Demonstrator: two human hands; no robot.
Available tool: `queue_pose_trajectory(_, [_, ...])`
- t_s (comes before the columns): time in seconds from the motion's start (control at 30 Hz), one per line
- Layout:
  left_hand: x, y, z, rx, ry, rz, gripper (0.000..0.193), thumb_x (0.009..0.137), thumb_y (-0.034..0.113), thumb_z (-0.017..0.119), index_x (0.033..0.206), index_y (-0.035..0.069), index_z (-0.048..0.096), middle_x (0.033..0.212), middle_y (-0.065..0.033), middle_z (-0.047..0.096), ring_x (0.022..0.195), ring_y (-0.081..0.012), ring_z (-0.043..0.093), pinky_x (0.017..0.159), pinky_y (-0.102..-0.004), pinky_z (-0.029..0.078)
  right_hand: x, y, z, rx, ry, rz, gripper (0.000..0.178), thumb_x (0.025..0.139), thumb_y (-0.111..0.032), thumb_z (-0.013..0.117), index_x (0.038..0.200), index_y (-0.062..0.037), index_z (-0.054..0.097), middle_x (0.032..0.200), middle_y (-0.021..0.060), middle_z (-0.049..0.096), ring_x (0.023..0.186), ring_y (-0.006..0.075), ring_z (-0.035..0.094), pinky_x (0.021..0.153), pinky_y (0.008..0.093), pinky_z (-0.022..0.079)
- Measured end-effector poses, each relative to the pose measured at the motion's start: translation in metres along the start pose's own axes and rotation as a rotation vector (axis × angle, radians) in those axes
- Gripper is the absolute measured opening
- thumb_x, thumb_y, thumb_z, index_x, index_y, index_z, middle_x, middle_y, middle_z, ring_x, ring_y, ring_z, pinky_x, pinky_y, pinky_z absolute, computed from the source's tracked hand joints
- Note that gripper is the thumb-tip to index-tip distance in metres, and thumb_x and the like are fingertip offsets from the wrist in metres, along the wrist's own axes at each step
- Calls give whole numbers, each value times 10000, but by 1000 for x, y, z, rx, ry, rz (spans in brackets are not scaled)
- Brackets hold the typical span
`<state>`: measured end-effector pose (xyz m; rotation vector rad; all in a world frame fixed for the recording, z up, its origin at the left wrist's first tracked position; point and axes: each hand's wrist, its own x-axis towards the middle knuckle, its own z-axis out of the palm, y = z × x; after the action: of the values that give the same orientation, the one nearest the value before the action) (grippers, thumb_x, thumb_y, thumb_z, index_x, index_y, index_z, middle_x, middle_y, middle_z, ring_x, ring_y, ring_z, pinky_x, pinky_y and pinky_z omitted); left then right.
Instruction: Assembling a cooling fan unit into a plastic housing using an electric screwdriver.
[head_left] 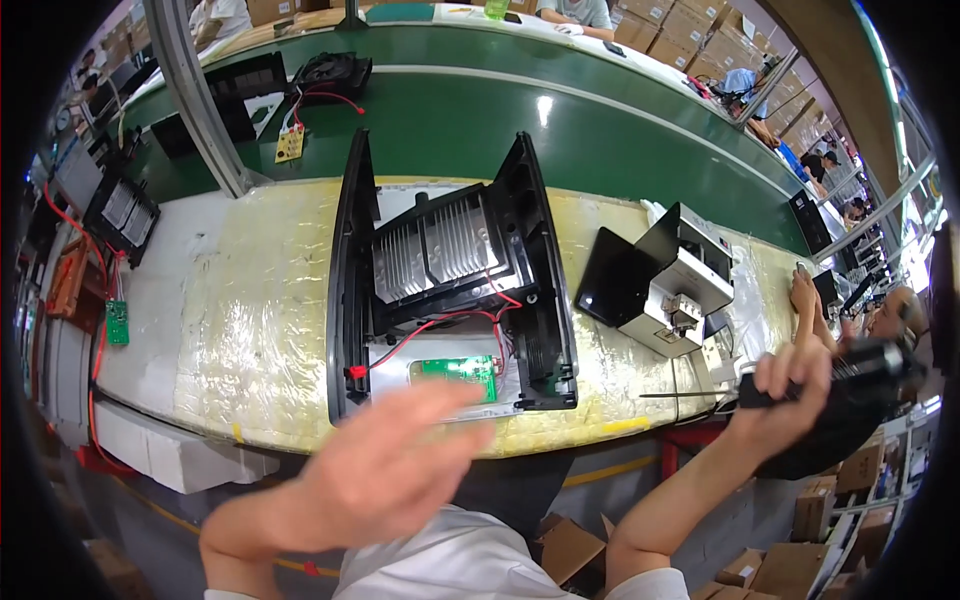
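Observation:
My right hand point(785, 395) is wrapped round the black handle of a power screwdriver point(870, 375). Its long thin bit points left, over the bench's front edge. Blurred by motion, my left hand point(385, 465) hovers at the near side of a black plastic housing point(348, 290), its fingers stretched out and apart. Just beyond those fingers lies a green circuit board point(460, 375), partly covered by them. Inside the housing, a finned metal heat sink point(435, 255) sits tilted in a black frame. Red wires point(430, 325) run across below it, ending in a red connector at the left.
Right of the housing stands a metal-and-black assembly point(670, 290). Another black unit point(122, 215) with red wires and a small green board point(117, 322) lies far left. Beyond a metal post point(190, 100) runs a green conveyor point(600, 110) carrying black parts. Co-workers sit across and at right.

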<state>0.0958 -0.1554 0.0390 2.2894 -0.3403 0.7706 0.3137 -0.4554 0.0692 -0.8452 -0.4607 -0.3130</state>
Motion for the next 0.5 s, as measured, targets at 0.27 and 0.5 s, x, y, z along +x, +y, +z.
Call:
queue_pose_trajectory(0.27, [70,-122,3,332,-424,-347,1148,719,279,855,1570,19,128,1544,-296,269,1433,-442,305,1181,-498,301,11,97,-44,-595,130,24,470,962,-99,636,1391,-38,453,724,14,494,534,109,488,485,274,406])
queue_pose_trajectory(0.5, [84,-128,30,454,-425,-356,1302,667,354,871,1597,90,-1,1568,-302,197,1398,-523,305,1066,-709,334,11,115,-113,-789,129,-137,505,959,-58,639,1419,0,436,1183,103,584,1018,166,591,902,287,467])
